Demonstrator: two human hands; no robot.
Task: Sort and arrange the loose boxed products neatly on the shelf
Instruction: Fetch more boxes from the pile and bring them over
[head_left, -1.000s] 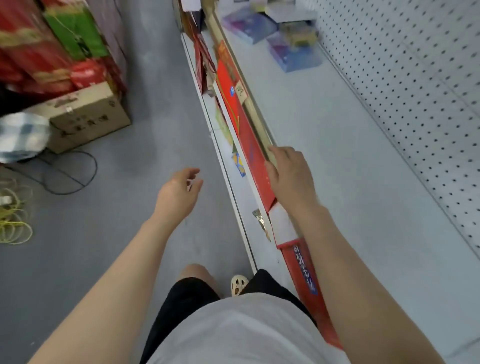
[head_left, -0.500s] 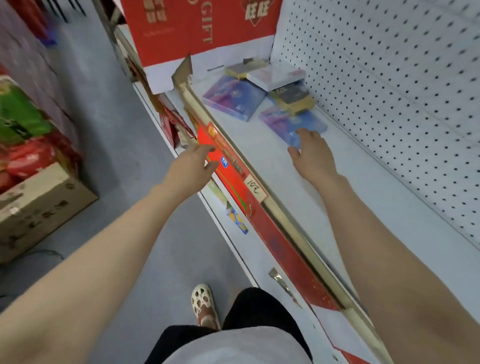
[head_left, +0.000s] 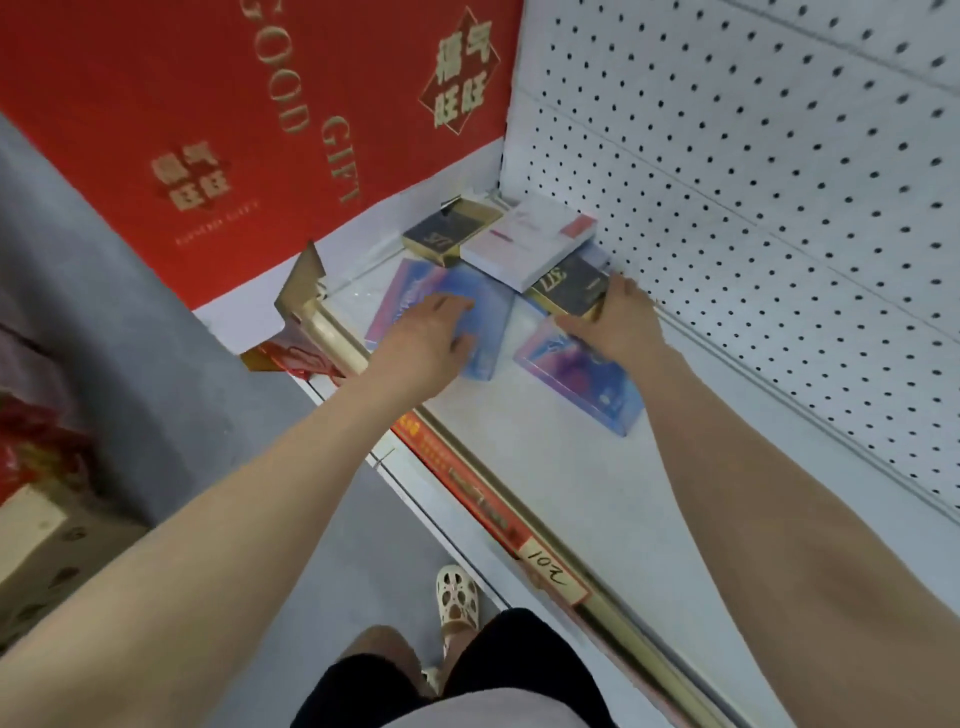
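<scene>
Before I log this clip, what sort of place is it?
Most likely a retail shop aisle. A white shelf backed by white pegboard has a gold front rail with a handwritten price tag, small boxed products lie loose in its corner, and a red "GOOD GIFT" box stands beside them.

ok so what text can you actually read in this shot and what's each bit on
"GOOD GIFT" in gold on the red gift box
Gold Chinese characters in diamond emblems on the same box, too blurred to quote
"10元" handwritten on the price tag on the shelf rail
Gold print on the black box, unreadable
Print on the white box, too small
</scene>
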